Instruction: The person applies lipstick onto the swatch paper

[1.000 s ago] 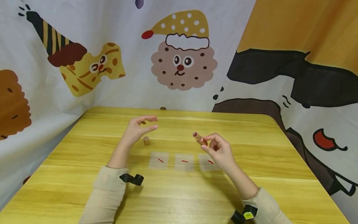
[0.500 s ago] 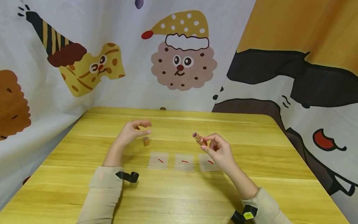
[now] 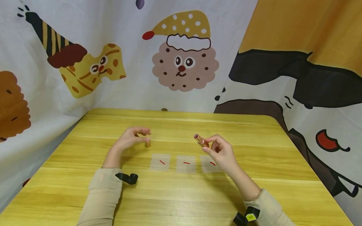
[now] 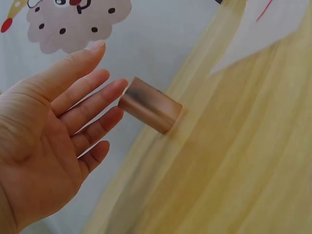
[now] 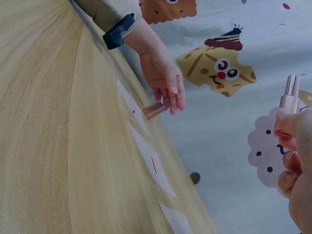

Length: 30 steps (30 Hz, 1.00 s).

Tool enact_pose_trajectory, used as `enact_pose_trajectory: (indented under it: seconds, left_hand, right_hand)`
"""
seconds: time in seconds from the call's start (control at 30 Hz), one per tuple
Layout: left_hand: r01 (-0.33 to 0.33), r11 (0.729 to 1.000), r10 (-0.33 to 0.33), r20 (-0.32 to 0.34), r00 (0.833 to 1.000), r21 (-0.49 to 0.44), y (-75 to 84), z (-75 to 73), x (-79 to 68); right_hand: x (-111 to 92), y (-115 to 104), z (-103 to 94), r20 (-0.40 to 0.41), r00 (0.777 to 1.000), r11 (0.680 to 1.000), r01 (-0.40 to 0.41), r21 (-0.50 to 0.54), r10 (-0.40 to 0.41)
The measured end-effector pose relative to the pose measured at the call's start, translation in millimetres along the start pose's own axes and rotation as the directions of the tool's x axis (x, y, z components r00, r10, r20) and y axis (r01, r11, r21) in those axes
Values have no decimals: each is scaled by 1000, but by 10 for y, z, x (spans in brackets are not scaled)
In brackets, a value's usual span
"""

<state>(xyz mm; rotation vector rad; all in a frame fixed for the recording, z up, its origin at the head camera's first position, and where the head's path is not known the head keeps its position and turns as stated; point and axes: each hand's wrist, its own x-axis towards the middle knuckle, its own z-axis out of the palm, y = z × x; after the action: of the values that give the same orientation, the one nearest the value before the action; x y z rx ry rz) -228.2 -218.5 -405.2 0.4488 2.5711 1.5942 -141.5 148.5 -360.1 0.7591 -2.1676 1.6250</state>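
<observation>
The left hand (image 3: 128,140) hangs released, fingers relaxed and slightly spread, with its fingertips (image 4: 109,92) right at the top of the lipstick cap (image 3: 147,144), which stands upright on the yellow table (image 3: 181,194) just behind the leftmost of the three translucent squares (image 3: 160,162); whether the fingers actually touch the cap cannot be told. The right hand (image 3: 219,152) is raised above the rightmost square (image 3: 210,163), pinching the open lipstick tube (image 3: 200,140) between thumb and fingers, its open end tilted up and toward the cap
</observation>
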Motion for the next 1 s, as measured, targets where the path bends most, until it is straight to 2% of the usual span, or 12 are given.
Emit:
enact_pose_trajectory:
  seconds: [0.13,0.4,0.63,1.0]
  left_hand:
    - [16,1000,-17,25,1000,11,-52,-12,-9]
    - [50,998,-47,78,996,-32,-136,-29,-23]
    - [77,995,-71,89,993,-60,-226,-21,-18]
    - [58,997,-54,78,995,-55,-244,4,-46]
  right_hand:
    - [3,-8,2,7,1000,1000,4,-8,-4]
    - [12,-18,8,19,1000,1000,-8,-9,8]
    - [15,-21,13,24,1000,1000,-1,-5,2]
    - [5,-14,18,20,1000,1000,-19,-11,19]
